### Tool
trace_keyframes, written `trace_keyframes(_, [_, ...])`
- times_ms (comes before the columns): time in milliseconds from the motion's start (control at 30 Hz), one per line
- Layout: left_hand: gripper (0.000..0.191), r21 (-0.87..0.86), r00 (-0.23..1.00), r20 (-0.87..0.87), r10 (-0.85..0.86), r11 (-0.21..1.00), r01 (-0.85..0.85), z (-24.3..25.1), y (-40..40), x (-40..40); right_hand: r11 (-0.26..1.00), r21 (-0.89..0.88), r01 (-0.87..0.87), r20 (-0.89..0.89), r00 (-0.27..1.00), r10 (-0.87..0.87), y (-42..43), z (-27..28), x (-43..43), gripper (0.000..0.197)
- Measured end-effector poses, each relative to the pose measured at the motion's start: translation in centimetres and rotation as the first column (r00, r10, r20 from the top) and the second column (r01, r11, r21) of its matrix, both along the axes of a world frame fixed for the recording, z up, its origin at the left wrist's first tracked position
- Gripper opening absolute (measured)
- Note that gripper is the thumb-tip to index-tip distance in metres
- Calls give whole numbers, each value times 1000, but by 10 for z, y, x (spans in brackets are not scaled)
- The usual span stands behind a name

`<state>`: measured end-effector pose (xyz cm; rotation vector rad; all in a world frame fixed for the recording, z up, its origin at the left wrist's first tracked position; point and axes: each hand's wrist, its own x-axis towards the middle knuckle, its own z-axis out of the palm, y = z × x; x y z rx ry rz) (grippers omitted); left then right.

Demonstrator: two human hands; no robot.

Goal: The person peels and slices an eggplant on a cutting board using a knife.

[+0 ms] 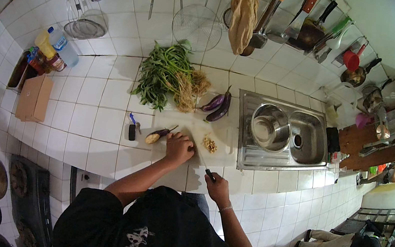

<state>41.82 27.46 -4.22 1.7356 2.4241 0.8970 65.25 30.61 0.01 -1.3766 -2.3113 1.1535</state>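
Note:
My right hand [217,187] grips the black handle of a kitchen knife [200,157], whose blade slants away across a pale cutting board [232,130]. Left of the blade, my left hand [179,147] rests on the board with fingers curled; what lies beneath them is hidden. A cut eggplant [160,135], its pale flesh facing me, lies just left of that hand. Right of the blade is a small heap of pale chopped pieces [210,144]. Two whole purple eggplants [219,107] lie at the board's far edge.
Behind the board, leafy greens with roots [166,75] lie against the tiled wall. A steel double sink [244,130] holding a metal pot [270,128] is on the right. Keys [133,129], a cardboard box [34,98] and bottles [62,45] stand left. Another person [336,243] is at far right.

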Motion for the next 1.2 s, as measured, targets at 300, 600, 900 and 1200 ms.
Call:
trace_keyframes(300, [14,-68,999,30,-23,997,25,-3,-3,-2,985,-151,86,-3,996,-87,-20,7,28,26])
trace_keyframes(600, [13,-34,998,32,-46,998,47,-3,-1,-4,998,-37,49,-1,999,-49,-25,-2,22,24])
trace_keyframes(900, [13,-24,997,68,-48,998,50,-4,-3,-5,995,-28,91,-71,993,-93,-18,0,-4,25])
trace_keyframes(1200, [14,-44,1000,11,-25,999,26,-8,-6,-5,990,-115,77,-23,997,-80,-33,9,10,28])
